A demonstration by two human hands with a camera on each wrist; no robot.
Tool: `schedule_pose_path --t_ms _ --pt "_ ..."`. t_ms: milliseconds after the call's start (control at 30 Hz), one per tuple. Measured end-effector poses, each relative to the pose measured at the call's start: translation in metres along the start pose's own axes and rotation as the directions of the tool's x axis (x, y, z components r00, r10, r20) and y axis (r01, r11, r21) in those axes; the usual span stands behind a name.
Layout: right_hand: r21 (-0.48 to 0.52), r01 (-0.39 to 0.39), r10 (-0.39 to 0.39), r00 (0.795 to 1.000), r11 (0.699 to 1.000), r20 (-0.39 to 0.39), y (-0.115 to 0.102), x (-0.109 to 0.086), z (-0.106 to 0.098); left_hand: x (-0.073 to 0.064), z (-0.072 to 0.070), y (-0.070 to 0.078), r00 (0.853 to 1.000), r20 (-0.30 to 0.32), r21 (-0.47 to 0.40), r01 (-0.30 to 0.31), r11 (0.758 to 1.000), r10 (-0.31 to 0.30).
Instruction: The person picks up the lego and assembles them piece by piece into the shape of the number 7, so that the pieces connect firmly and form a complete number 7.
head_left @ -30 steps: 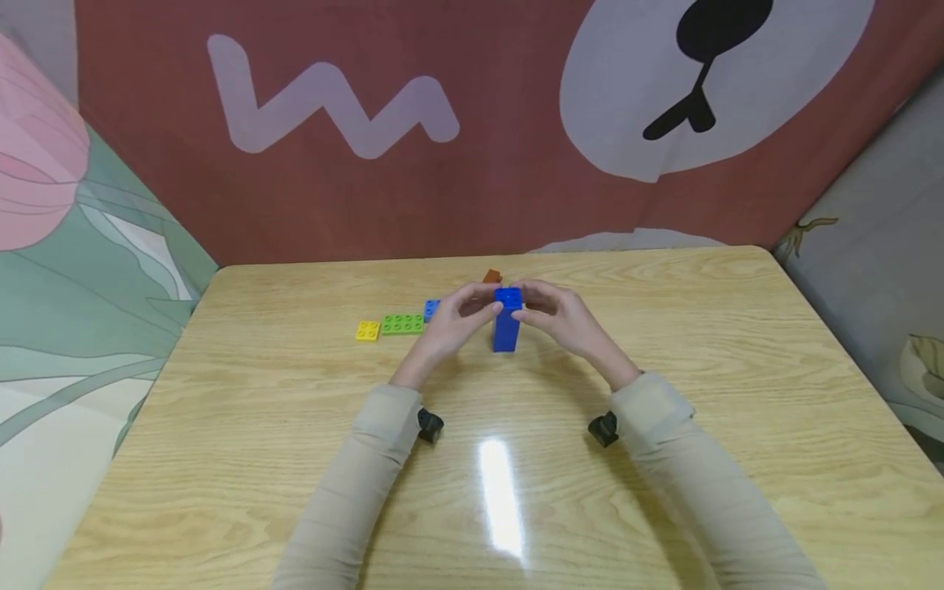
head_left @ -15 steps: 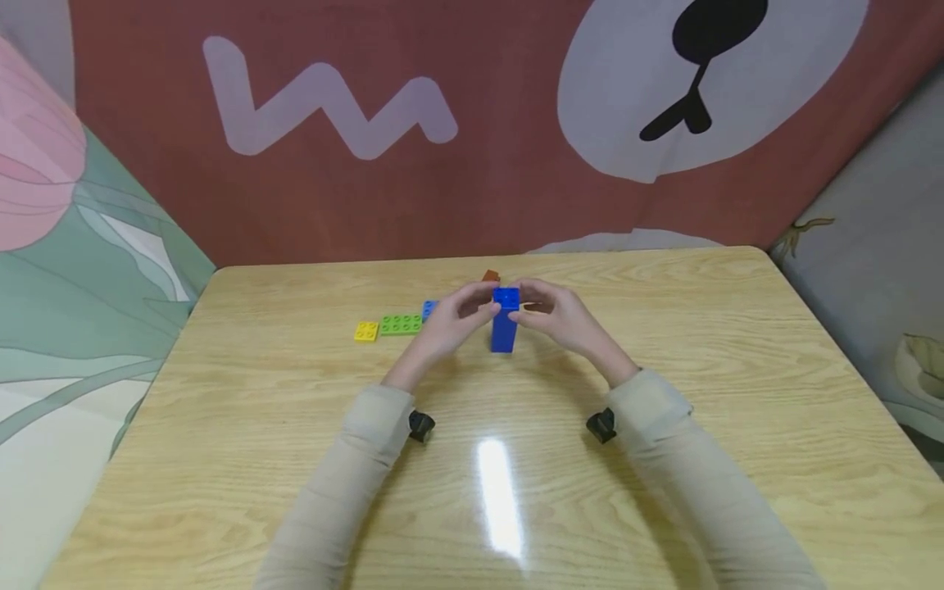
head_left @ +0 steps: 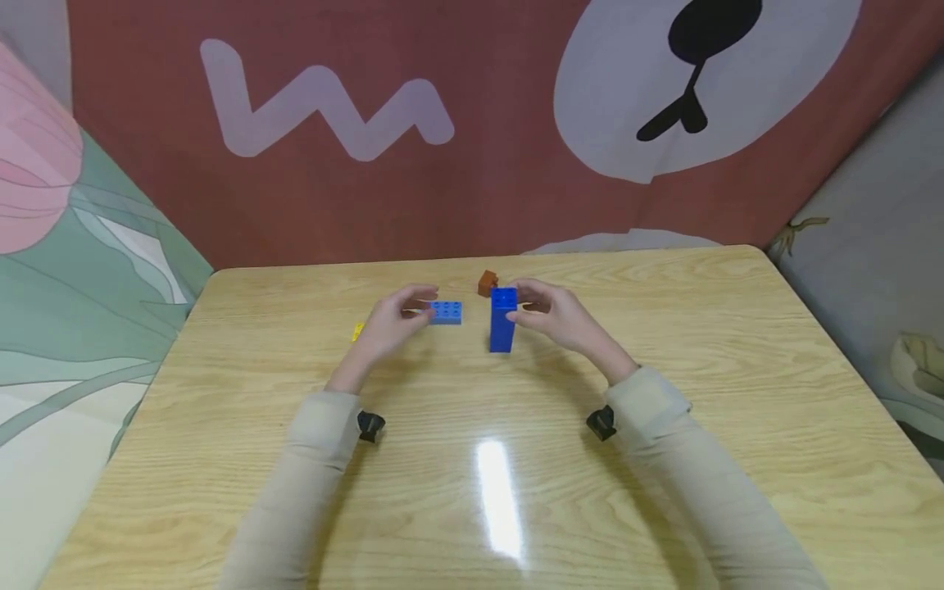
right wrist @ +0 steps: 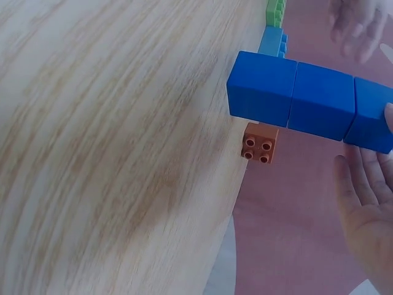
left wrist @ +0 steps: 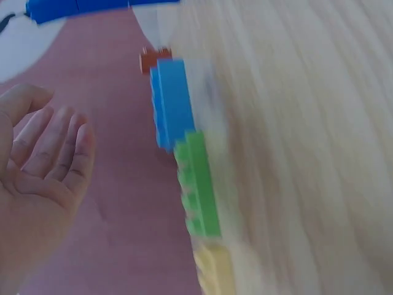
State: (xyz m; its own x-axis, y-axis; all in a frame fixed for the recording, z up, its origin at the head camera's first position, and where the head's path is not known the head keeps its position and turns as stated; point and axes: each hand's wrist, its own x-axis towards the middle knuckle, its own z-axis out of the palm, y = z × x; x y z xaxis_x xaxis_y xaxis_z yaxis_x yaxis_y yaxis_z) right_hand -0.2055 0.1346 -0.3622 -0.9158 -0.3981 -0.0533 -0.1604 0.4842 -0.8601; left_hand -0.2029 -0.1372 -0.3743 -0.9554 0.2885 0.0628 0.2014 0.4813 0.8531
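A tall stack of dark blue toy bricks (head_left: 501, 329) stands upright on the table. Around its top my right hand (head_left: 558, 318) holds it, thumb on the near side and fingers behind. In the right wrist view the thumb tip touches the end brick. My left hand (head_left: 387, 326) is raised to the left of the stack, apart from it, its fingers loosely bent and holding nothing. A lighter blue brick (head_left: 448, 313) lies just beyond its fingertips. The green brick (left wrist: 202, 187) is hidden behind this hand in the head view.
An orange-brown brick (head_left: 487, 283) lies behind the stack, near the table's far edge. Part of a yellow brick (head_left: 357, 331) shows left of my left hand. A red-brown printed cloth (head_left: 332, 205) hangs behind the wooden table (head_left: 701, 328).
My left hand has left the top of the blue stack and moved left, uncovering the lighter blue brick and covering the green one. My right hand stays at the stack.
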Motion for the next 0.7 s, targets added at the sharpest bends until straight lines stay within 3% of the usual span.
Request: schedule_pose_path --t_ms 367,700 --pt "0.016 -0.014 0.013 1.0 1.0 0.002 0.001 0.0 -0.003 -0.007 -0.033 -0.033 0.992 0.012 0.13 0.119 0.984 -0.122" --pt "0.012 -0.006 0.006 1.0 1.0 0.003 0.001 0.001 0.0 -0.009 -0.039 -0.047 0.973 0.032 0.193 0.218 0.957 -0.228"
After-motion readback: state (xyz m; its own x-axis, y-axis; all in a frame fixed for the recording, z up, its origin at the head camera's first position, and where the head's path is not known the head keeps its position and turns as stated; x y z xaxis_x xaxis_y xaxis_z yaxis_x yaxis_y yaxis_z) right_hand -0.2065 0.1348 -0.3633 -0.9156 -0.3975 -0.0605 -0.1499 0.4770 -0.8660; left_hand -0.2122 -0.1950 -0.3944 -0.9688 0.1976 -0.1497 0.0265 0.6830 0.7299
